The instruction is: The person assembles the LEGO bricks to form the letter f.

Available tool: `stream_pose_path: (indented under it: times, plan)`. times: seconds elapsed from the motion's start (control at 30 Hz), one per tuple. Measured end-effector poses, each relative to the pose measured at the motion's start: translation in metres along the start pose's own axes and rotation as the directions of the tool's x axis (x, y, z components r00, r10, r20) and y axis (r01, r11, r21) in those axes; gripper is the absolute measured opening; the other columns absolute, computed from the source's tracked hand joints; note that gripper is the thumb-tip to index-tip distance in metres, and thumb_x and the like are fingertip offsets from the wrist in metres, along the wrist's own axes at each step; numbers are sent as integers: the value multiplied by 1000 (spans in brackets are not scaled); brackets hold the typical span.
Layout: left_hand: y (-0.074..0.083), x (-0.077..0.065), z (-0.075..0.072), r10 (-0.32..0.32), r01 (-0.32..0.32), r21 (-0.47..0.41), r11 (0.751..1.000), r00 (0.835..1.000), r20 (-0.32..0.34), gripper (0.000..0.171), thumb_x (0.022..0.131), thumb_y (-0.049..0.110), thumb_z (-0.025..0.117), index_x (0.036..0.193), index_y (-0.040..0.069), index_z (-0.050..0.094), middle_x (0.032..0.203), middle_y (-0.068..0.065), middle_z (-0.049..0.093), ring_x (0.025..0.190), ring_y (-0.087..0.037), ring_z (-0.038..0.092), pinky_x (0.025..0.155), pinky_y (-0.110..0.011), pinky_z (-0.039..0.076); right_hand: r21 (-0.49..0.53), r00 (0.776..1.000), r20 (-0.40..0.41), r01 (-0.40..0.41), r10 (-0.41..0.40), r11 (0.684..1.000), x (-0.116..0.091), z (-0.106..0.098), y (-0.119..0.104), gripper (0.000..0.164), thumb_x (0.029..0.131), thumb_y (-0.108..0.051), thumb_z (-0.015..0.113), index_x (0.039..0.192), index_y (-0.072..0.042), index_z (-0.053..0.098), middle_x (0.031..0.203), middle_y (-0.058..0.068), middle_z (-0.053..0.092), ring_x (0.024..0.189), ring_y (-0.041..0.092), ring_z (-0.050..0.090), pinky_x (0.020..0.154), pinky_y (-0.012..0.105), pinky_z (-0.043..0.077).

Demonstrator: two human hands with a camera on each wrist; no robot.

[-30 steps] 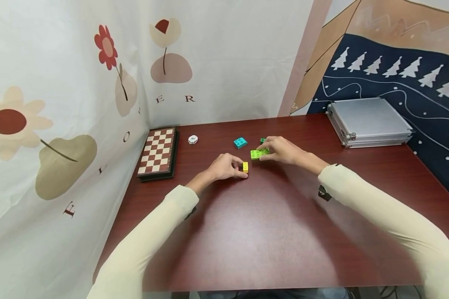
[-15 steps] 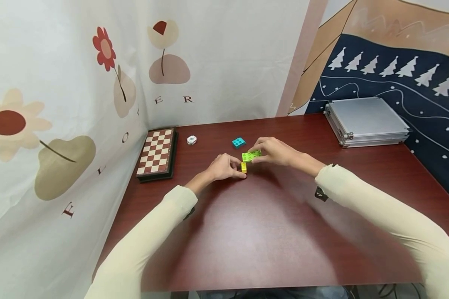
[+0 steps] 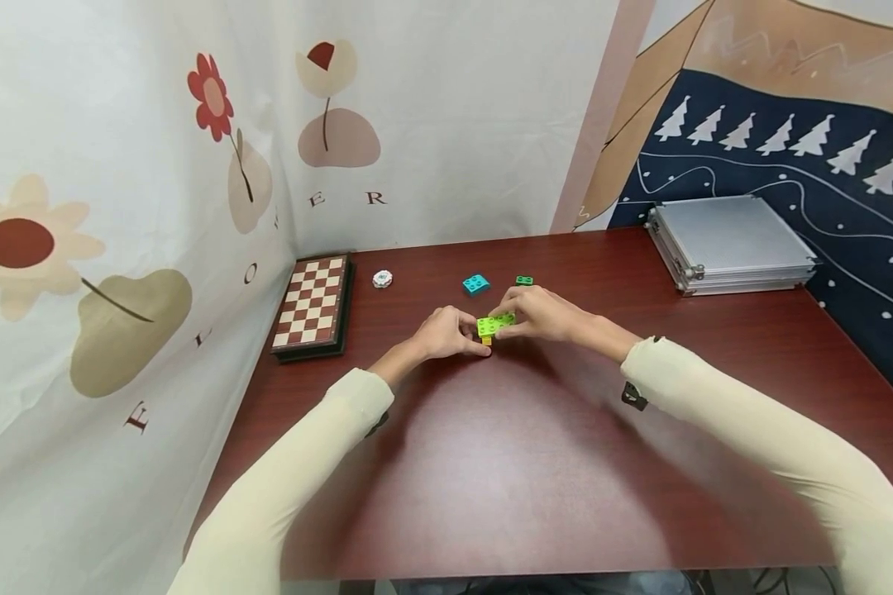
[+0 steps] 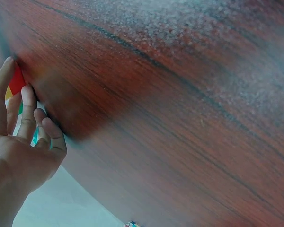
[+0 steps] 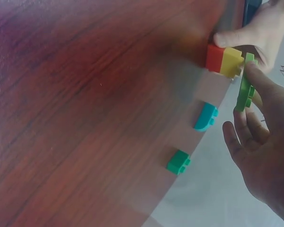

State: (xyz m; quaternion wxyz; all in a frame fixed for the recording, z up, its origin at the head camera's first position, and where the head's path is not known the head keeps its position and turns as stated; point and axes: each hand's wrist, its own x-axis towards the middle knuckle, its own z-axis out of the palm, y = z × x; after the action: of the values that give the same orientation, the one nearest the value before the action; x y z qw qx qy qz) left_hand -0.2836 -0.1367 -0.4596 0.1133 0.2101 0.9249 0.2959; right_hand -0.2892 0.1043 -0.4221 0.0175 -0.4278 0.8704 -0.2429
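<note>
A red brick (image 5: 214, 57) stands on the table with a yellow brick (image 5: 231, 62) stacked on it. My left hand (image 3: 446, 333) holds this stack between thumb and fingers. In my right hand (image 3: 542, 314) a long lime-green toy brick (image 3: 491, 326) is pinched, its studs facing up. One end of it lies over the yellow brick; I cannot tell whether the two are pressed together. Beyond the hands lie a teal brick (image 3: 475, 284) with a curved underside and a small dark green brick (image 3: 524, 281), neither touched.
A chessboard box (image 3: 311, 304) lies at the table's left side, with a white patterned round piece (image 3: 383, 279) to its right. A silver metal case (image 3: 733, 240) occupies the back right corner. Printed curtains (image 3: 446, 124) stand behind and to the left of the table.
My right hand has carried the lime-green brick left and toward me, over the yellow brick. The left hand keeps its hold on the stack.
</note>
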Motion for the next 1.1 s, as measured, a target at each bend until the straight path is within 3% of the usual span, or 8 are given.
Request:
stream_pose_path:
  times: [0.17, 0.57, 1.1]
  plan:
    - [1, 0, -1, 11, -11, 13, 1000, 1000, 8, 29, 79, 41, 92, 83, 18, 74, 67, 7, 64, 66, -7, 51, 62, -27, 38, 5, 1000, -3, 4, -4, 1000, 1, 4, -1, 32, 92, -27, 83, 119, -12, 79, 104, 3, 69, 77, 14, 55, 69, 28, 49]
    - [2, 0, -2, -10, 10, 14, 1000, 1000, 16, 28, 79, 42, 91, 90, 19, 78, 71, 7, 69, 69, -8, 54, 63, -27, 41, 14, 1000, -20, -6, 6, 1000, 2, 9, -5, 30, 92, -26, 82, 119, -12, 79, 101, 4, 69, 72, 11, 54, 64, 25, 47]
    - [2, -2, -2, 9, -10, 43, 999, 1000, 15, 28, 81, 41, 91, 83, 19, 73, 66, 7, 63, 65, -6, 49, 61, -26, 37, 25, 1000, -2, -8, 8, 1000, 1, 8, -3, 30, 93, -24, 81, 120, -10, 79, 103, 6, 69, 75, 12, 57, 66, 28, 50]
